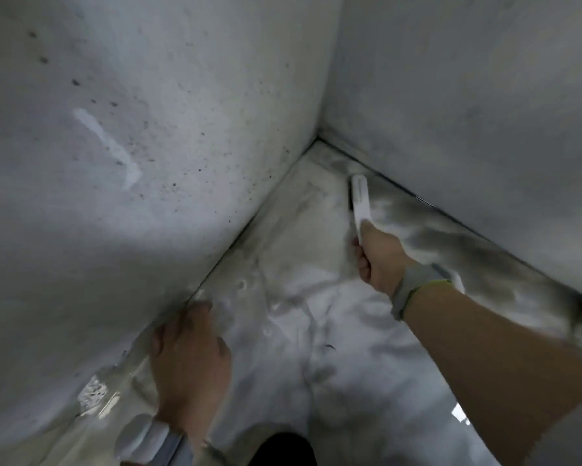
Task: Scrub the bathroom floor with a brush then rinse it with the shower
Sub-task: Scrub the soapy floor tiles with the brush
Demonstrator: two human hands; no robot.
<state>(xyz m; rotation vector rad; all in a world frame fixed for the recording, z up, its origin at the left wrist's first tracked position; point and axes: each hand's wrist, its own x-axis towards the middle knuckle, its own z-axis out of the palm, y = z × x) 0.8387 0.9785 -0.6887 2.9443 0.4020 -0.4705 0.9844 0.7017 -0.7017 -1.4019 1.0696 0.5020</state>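
Observation:
A white long-handled brush (360, 201) lies low against the wet, soapy floor (293, 250), its head close to the far corner by the right wall. My right hand (377, 260) grips the handle's near end, arm stretched forward from the right. My left hand (190, 344) rests flat with fingers spread on the floor where it meets the left wall. The picture is blurred, so the bristles do not show clearly. No shower head is in view.
A speckled grey wall (131, 163) rises at the left and another grey wall (468, 112) at the right; they meet in the corner (318, 139). A dark channel (451, 216) runs along the right wall's base. Something dark (282, 449) sits at the bottom edge.

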